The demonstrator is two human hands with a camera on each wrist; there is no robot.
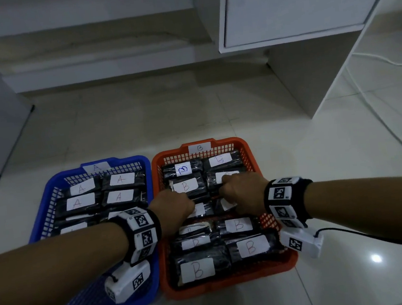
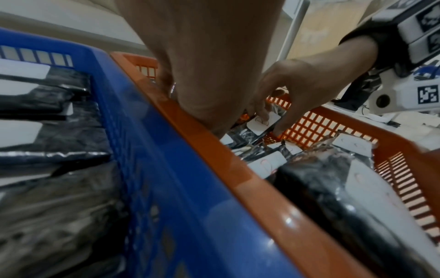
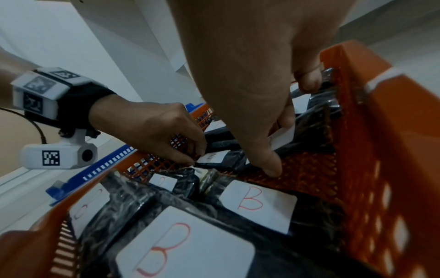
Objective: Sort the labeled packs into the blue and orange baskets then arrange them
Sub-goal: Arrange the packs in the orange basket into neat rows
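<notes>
Head view: two baskets sit side by side, touching, on a pale tiled floor (image 1: 190, 108). On the left, the blue basket (image 1: 146, 294) carries a tag reading "A" (image 1: 96, 167) on its far rim, and the black packs (image 1: 120, 181) inside bear white labels with a red "A". The near half of this basket is hidden under the left forearm and its wrist camera (image 1: 127, 281). To the right, the orange basket (image 1: 234, 282) has a rim tag reading "B" (image 1: 199, 148); its packs (image 1: 250, 247) lie in two columns with red "B" labels, except one at the far left written in blue (image 1: 183, 169).

Both hands work in the middle of the orange basket. The left hand (image 1: 173, 203) has its fingers curled down, pinching the edge of a black pack (image 3: 221, 144). The right hand (image 1: 243, 192) grips a neighbouring pack (image 3: 307, 129) between thumb and fingers, its label partly covered. The hands and wristbands block the middle rows.

A white cabinet (image 1: 290, 4) stands behind on the right, and a white cable (image 1: 384, 60) trails across the floor beside it.
</notes>
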